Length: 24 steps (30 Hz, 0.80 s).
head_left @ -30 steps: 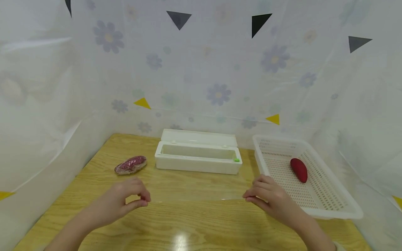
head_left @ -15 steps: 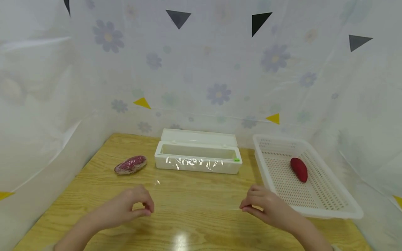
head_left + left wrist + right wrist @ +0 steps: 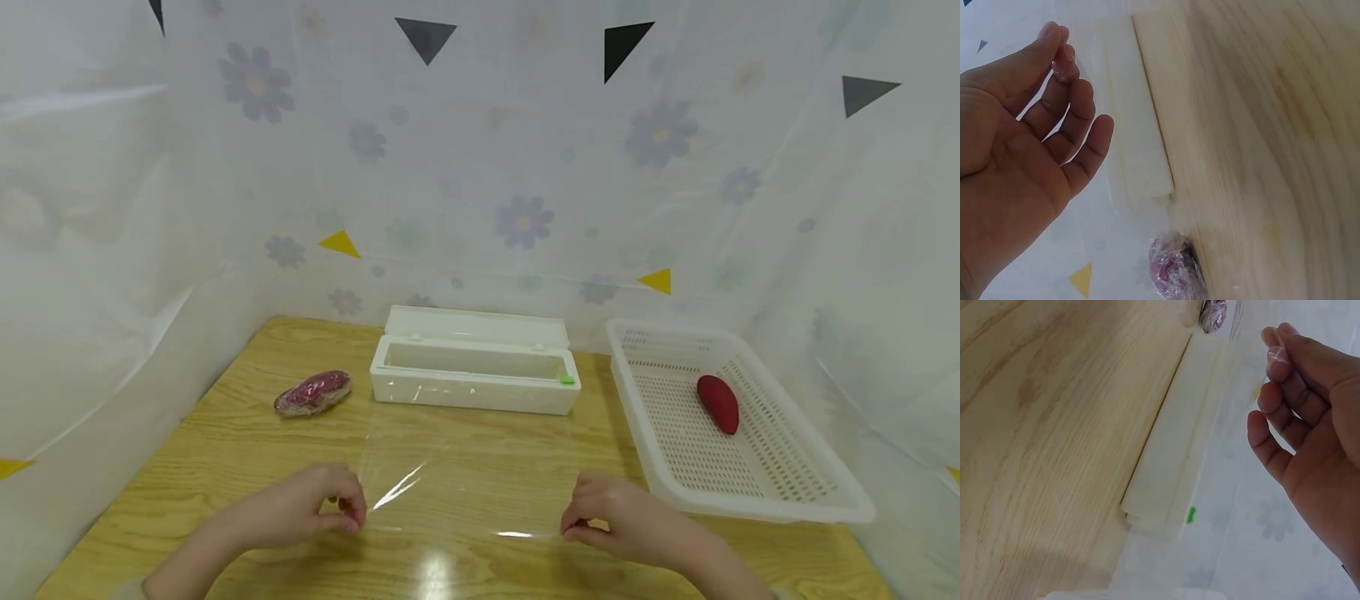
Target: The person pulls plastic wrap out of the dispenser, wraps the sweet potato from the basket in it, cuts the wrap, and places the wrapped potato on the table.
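Observation:
A clear sheet of plastic wrap (image 3: 465,479) stretches from a long white dispenser box (image 3: 474,393) toward the near side of the table. My left hand (image 3: 303,508) pinches its near left corner between thumb and fingers. At the near right corner, my right hand (image 3: 618,517) pinches the film the same way. Both wrist views show film over the fingertips of the left hand (image 3: 1029,125) and right hand (image 3: 1310,412). The box's lid (image 3: 478,325) stands raised at the back, and a green slider (image 3: 567,380) sits at its right end.
Left of the box lies a purple-red, oblong item wrapped in film (image 3: 313,393). On the right stands a white perforated basket (image 3: 660,467) holding a dark red oblong item (image 3: 718,403). A patterned curtain (image 3: 480,167) encloses the wooden table (image 3: 465,575) at the back and sides.
Both hands have drawn nearer to the body, pulling a longer stretch of plastic wrap out of the box. The box, basket and wrapped item stay in place.

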Tool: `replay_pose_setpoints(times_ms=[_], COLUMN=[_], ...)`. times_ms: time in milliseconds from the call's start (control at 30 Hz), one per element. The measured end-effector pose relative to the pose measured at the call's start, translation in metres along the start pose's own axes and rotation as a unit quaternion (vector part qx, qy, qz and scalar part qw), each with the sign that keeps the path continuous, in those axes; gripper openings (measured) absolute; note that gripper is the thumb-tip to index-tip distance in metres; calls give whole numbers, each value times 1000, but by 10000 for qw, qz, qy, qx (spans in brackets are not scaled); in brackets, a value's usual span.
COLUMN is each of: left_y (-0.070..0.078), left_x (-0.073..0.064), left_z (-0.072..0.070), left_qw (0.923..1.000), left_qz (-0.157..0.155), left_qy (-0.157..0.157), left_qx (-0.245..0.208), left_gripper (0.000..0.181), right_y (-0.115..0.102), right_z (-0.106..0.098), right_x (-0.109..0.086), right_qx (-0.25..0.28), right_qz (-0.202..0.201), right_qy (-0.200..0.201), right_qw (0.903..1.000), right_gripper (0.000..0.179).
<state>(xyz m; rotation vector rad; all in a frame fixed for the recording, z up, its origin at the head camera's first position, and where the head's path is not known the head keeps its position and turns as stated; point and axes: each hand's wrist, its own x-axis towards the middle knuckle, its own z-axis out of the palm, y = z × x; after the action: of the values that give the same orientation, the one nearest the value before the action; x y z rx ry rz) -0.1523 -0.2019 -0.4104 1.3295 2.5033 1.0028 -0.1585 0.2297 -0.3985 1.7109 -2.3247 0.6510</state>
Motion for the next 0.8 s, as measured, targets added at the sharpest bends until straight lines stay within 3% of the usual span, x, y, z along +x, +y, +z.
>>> replay_pose_setpoints(times_ms=[300,633,800], left_y=[-6,-9,-13], left_x=[-1,3,9], left_z=[8,14,13], left_qw=[9997,9962,9956], left_qz=[-180,-784,-744], left_qy=[-111,-382,-550], left_qx=[-94,-85,-167], left_gripper=[3,7,8], right_y=[0,6,9], right_z=[16,31,33], right_x=[0,-4,2], right_qx=[-247,-488,-475], right_qz=[128,406,586], right_qy=[-295,-653,-916], right_qw=[9992,9958,9929], right_gripper=[9,4,4])
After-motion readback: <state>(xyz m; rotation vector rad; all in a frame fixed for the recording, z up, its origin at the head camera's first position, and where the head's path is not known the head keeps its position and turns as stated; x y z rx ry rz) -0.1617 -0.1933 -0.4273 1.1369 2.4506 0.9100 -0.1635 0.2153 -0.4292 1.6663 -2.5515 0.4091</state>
